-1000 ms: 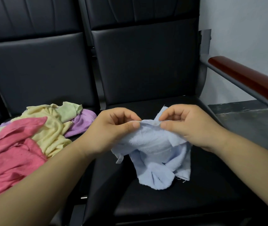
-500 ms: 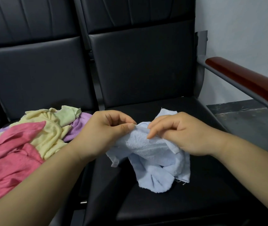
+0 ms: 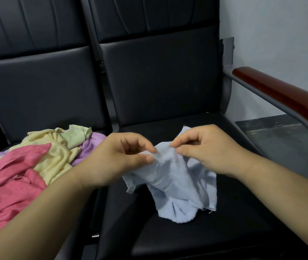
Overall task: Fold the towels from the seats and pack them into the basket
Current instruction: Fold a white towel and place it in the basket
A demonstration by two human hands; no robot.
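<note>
Currently held: small crumpled pale-blue terry towel (image 3: 177, 184), raised over the right-hand black padded seat (image 3: 224, 231), lower folds hanging down to the cushion. Cannot tell whether touching it.
Left hand (image 3: 119, 158): closed in a pinch on the towel's upper edge, thumb against forefinger, remaining fingers curled.
Right hand (image 3: 205, 149): pinching the same edge just beside the left, fingertips drawn together.
Why so held: probably feeling along the hem for a corner. Pinches set close so as to slide apart and pull the cloth flat before any fold.
Step, as judged: opening out, with no fold yet made and packing well off.
Waiting pile: pink towel (image 3: 12, 184), pale-yellow towel (image 3: 55, 156), light-green towel (image 3: 74, 136) and lilac towel (image 3: 91, 147), heaped unfolded on the neighbouring seat to the left. Likely kept there to leave the right-hand cushion free for folding.
Basket: not in view.
Surface: smooth black leatherette cushions with matching backrests, side by side, with a narrow dark gap between. Slippery enough, at a guess, to let a folded towel slide.
Room: reddish-brown wooden armrest (image 3: 280, 96) on a grey metal tube at right; pale grey wall (image 3: 280, 34) behind; dark, scuffed floor (image 3: 280, 139) beyond the armrest.
</note>
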